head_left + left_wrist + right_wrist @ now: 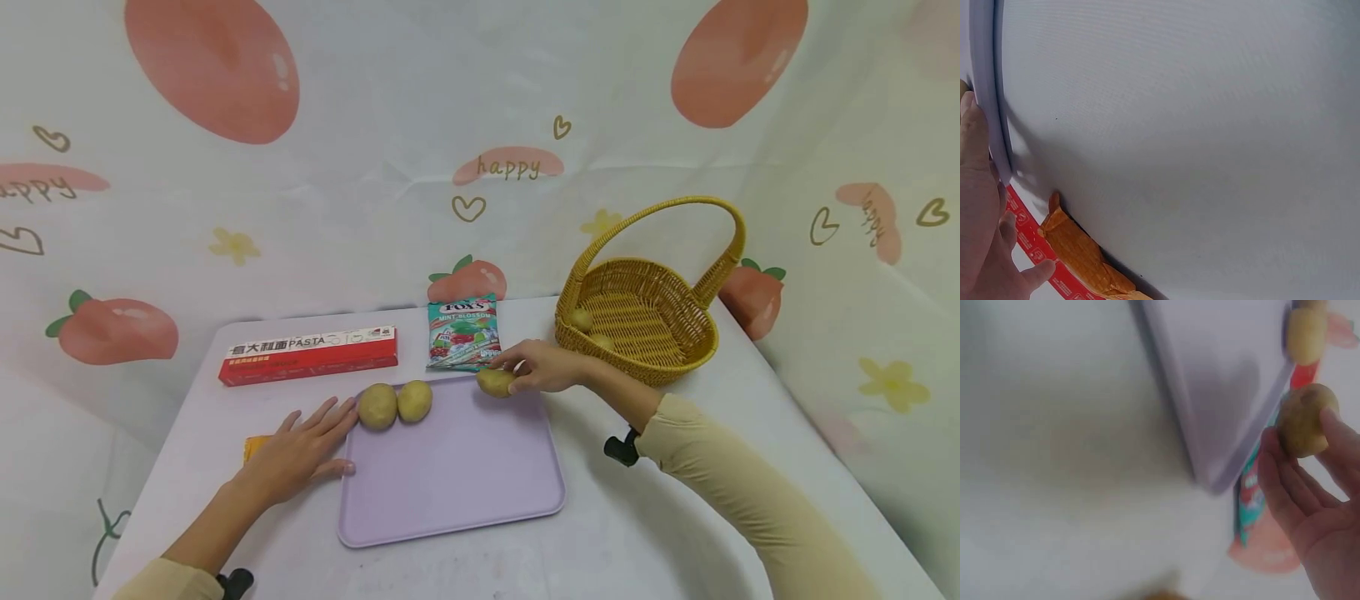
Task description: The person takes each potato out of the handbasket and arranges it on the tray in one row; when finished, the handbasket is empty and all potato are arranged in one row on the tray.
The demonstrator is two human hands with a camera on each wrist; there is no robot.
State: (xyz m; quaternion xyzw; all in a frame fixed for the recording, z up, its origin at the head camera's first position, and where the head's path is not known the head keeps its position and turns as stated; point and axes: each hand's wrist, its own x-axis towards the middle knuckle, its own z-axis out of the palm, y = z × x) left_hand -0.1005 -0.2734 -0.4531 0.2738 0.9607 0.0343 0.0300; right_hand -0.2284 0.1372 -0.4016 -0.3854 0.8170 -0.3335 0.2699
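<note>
My right hand [546, 367] holds a potato [495, 383] between thumb and fingers over the back right corner of a lilac tray [457, 483]. In the right wrist view the same potato [1305, 420] is gripped above the tray's corner. Two more potatoes, one [377, 407] and another [415, 402], lie side by side in the tray's back left corner. My left hand [296, 454] rests at the tray's left edge with fingers spread, its fingertips by the leftmost potato. Inside the yellow wicker basket [637, 358] at the right, two potatoes [581, 319] are partly visible.
A red and white pasta box [311, 356] lies behind the tray at left. A green candy bag [463, 333] sits behind the tray's middle. An orange packet [1082, 250] is partly covered by the left hand in the head view. The basket's tall handle [693, 200] arches upward.
</note>
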